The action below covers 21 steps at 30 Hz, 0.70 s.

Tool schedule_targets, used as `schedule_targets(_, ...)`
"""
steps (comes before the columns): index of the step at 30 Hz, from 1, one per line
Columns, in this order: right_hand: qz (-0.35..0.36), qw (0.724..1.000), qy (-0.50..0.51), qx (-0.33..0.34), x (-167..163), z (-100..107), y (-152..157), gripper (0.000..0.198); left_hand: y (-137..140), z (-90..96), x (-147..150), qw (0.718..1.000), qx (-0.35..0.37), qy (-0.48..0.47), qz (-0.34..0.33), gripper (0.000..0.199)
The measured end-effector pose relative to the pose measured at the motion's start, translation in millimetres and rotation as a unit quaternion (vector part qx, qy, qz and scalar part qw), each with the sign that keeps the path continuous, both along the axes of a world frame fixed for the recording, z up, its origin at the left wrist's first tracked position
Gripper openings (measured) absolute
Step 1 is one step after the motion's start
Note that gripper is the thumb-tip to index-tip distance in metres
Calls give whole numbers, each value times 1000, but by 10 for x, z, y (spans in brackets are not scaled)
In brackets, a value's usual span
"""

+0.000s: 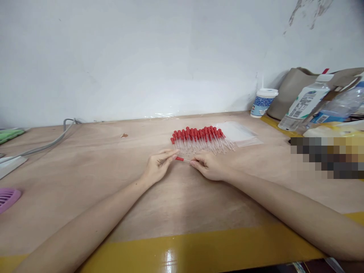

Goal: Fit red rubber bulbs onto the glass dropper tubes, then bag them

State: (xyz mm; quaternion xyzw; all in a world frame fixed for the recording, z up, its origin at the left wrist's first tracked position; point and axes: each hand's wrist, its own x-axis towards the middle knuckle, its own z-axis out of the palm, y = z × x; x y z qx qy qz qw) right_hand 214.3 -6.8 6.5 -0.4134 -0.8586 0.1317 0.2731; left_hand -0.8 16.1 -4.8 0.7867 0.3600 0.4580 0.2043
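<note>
Between my two hands is a dropper (pixel 180 159) with a red rubber bulb and a thin clear tube, held level just above the table. The fingers of my left hand (pixel 159 163) pinch its red bulb end. My right hand (pixel 207 164) pinches the clear tube at the other end, and its fingers hide the tip. Right behind them lies a row of several droppers (pixel 199 134), red bulbs toward the wall and clear tubes toward me. Clear plastic bags (pixel 239 133) lie flat to the right of the row.
At the back right stand a paper cup (pixel 263 104) with a straw, a leaning bottle (pixel 307 100), another bottle (pixel 338 104) and a grey-beige bag (pixel 290 91). A grey cable (pixel 45 147) and a pink slotted object (pixel 8 199) are at left. Yellow tape (pixel 199 246) edges the table.
</note>
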Motion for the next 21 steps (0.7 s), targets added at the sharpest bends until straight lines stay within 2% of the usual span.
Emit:
schedule_targets(3,-64,997,24,-38,51,36,60,21,128,-13,-133,994,-24,-28,106,25)
schedule_targets(6,-138,982,62,-111,58,99,209,22,236,-17,-269,981,-67,6,181,37)
schedule_targets(9,-197,968,85,-129,-43,183,406,27,268,-28,-341,976,-76,72,189,38)
schedule_targets(12,-259,956,87,-102,-225,233,599,28,233,-34,-350,965,-34,191,177,45)
schedule_targets(14,-296,949,69,-83,-342,226,706,26,201,-27,-343,942,-23,284,178,54)
schedule_targets(16,-321,943,40,-75,-424,194,790,27,180,-14,-339,914,-51,359,184,60)
schedule_targets(18,-338,939,12,-70,-466,153,850,26,173,1,-340,892,-84,401,189,64)
schedule_targets(21,-351,934,-19,-64,-477,115,883,29,180,9,-345,882,-93,422,189,67)
